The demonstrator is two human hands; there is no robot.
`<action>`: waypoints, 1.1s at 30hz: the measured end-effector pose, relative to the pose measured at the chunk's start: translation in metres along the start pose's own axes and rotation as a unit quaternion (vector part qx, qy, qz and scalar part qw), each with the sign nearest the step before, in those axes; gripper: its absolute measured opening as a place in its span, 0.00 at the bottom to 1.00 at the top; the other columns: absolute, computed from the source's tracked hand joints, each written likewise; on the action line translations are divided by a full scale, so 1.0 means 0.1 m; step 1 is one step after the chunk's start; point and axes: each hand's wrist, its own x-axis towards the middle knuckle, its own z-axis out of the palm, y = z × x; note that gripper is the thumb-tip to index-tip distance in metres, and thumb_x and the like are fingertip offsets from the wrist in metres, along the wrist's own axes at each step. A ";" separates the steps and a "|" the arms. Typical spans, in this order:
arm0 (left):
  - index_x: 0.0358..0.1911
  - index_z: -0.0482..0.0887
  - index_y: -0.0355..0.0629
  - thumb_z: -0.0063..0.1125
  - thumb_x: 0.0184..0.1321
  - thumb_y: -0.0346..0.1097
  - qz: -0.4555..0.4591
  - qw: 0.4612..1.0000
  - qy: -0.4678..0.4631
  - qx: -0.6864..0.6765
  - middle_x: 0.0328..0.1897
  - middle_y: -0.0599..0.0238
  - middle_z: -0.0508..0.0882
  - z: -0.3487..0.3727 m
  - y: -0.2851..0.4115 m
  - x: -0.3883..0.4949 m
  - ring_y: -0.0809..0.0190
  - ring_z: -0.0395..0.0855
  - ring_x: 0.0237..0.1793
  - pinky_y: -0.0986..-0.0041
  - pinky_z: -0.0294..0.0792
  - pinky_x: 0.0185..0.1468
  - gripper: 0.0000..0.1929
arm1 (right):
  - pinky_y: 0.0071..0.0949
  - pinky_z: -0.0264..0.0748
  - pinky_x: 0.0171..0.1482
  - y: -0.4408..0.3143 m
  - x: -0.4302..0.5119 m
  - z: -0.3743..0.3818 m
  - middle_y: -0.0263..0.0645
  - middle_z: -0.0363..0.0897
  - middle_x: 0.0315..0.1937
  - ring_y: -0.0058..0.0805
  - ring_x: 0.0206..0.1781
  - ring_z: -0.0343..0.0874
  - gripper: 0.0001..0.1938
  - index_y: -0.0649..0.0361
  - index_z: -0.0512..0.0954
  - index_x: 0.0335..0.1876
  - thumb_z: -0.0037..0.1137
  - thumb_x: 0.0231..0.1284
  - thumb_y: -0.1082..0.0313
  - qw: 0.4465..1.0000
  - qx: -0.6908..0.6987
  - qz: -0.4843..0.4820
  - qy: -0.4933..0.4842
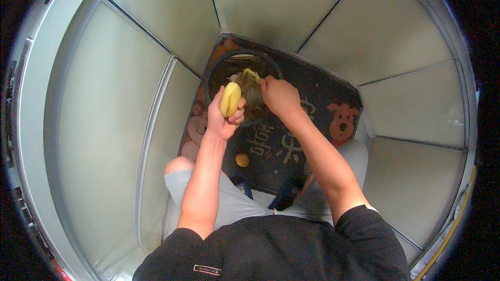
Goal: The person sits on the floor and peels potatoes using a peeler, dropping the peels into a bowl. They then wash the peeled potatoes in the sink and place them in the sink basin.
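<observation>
My left hand [219, 124] holds a pale yellow, mostly peeled potato [229, 100], its long side tilted upward. A brown strip of skin runs along its face. To the right of it, my right hand [282, 95] pinches a thin yellow-green item [252, 73]; whether that is a peeler or a strip of peel is too blurred to tell. Both hands are over a round dark bin [278, 69] on the floor. Inside the bin lie brownish scraps [252, 89], partly hidden by my hands.
The bin stands on a dark floor mat [328, 89] with printed characters and a cartoon dog [343, 121]. A round orange-brown spot or piece [242, 160] shows before my knees. Pale panel walls [117, 93] close in on the left, the far side and the right [414, 97].
</observation>
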 end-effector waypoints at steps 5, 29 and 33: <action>0.56 0.79 0.50 0.44 0.86 0.64 0.029 1.000 -0.004 -0.009 0.41 0.61 0.82 0.00 -0.03 -0.02 0.70 0.69 0.23 0.79 0.59 0.25 0.24 | 0.56 0.82 0.45 -0.12 -0.25 -0.21 0.57 0.88 0.36 0.63 0.43 0.88 0.21 0.60 0.84 0.50 0.49 0.86 0.49 0.992 0.126 -0.014 0.021; 0.58 0.83 0.49 0.48 0.86 0.63 0.143 0.958 0.237 -0.072 0.46 0.66 0.86 0.21 -0.19 0.15 0.62 0.84 0.42 0.65 0.76 0.44 0.24 | 0.59 0.83 0.36 -0.20 -0.68 -0.09 0.53 0.88 0.33 0.61 0.36 0.88 0.18 0.56 0.79 0.45 0.52 0.85 0.47 0.981 0.129 -0.144 0.025; 0.58 0.83 0.47 0.50 0.84 0.64 0.113 0.964 0.236 -0.050 0.44 0.63 0.87 0.10 -0.21 0.14 0.59 0.85 0.43 0.64 0.78 0.46 0.26 | 0.56 0.84 0.35 -0.18 -0.70 -0.04 0.49 0.88 0.34 0.58 0.35 0.88 0.17 0.55 0.79 0.45 0.53 0.84 0.47 0.978 0.101 -0.181 0.035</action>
